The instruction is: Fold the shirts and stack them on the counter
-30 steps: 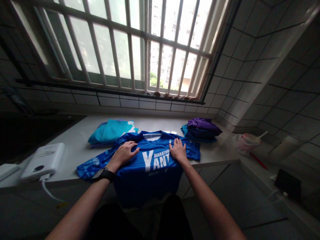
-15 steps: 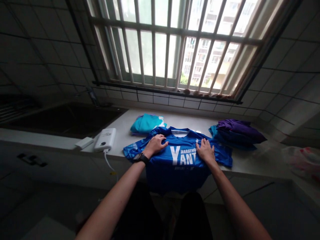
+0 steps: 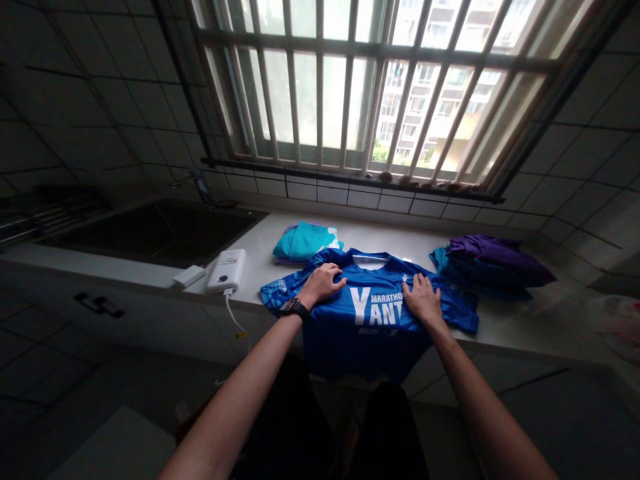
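Note:
A blue T-shirt [image 3: 370, 327] with white lettering lies spread face up on the white counter [image 3: 260, 257], its lower part hanging over the front edge. My left hand [image 3: 324, 282], with a dark watch on its wrist, rests flat on the shirt's left chest, fingers apart. My right hand [image 3: 423, 298] lies flat on the right chest, fingers spread. Neither hand holds anything.
A folded teal garment [image 3: 305, 241] lies behind the shirt at left. A stack of purple and blue clothes [image 3: 493, 263] sits at right. A white power bank [image 3: 227, 271] with a cable and a small white box [image 3: 189, 275] lie left; beyond them is a dark sink [image 3: 150, 230]. A barred window is above.
The view has swung to the left, bringing the sink into sight. Both hands stay flat on the blue shirt in about the same places.

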Available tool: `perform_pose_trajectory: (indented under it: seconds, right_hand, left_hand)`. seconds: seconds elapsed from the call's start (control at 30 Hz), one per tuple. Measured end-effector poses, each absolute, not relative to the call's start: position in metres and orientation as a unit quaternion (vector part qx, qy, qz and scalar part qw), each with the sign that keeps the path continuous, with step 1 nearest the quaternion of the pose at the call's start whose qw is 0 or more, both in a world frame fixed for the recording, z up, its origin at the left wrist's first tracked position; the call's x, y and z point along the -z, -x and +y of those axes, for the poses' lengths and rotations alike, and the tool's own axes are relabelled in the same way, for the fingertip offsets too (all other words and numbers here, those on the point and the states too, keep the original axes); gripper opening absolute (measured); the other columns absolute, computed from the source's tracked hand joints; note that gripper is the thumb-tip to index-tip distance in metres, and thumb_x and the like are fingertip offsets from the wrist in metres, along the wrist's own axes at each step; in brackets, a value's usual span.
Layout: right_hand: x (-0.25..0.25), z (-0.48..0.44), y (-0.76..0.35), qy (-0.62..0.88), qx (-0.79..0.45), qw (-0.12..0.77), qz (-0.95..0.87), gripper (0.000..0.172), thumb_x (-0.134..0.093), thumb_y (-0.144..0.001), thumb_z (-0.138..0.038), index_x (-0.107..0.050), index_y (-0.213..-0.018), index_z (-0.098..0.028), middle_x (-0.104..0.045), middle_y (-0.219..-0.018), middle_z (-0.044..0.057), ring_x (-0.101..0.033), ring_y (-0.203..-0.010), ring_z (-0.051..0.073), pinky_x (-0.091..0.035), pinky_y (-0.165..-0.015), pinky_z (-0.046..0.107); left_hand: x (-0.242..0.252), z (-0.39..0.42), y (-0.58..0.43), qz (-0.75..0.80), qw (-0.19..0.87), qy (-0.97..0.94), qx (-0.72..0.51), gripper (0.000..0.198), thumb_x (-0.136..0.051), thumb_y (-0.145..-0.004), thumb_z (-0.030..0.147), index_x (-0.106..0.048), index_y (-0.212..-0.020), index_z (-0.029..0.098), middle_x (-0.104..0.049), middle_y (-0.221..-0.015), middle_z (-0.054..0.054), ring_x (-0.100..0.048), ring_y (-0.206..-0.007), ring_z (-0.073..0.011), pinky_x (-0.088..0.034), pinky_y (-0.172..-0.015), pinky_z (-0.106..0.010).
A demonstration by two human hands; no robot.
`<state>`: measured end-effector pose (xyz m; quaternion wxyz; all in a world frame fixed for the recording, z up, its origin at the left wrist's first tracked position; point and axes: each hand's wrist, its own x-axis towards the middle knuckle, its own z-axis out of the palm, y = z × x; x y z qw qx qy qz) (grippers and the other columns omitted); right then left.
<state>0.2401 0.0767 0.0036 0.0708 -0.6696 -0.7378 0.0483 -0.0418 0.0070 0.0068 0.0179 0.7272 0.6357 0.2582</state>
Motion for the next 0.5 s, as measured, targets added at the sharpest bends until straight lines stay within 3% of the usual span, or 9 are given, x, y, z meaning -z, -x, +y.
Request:
perform_pose_trajectory:
  seconds: [0.5]
  right_hand:
    - [-0.0069, 0.0762, -0.2398, 0.675, -0.048, 0.057, -0.734, 0.066, -0.022, -0.104, -0.044, -0.029, -0.160, -0.009, -0.025, -0.168, 0.014, -0.020, -0.155, 0.027, -0.018, -0.124, 0.053]
  left_hand:
    - [-0.0052, 0.0087, 0.0411, 0.638, 0.021, -0.722, -0.266, 0.039, -0.056, -0.092, 0.041, -0.075, -0.112, 0.012, -0.069, -0.125, -0.016, -0.065, -0.118, -0.0297, -0.050, -0.107, -0.041]
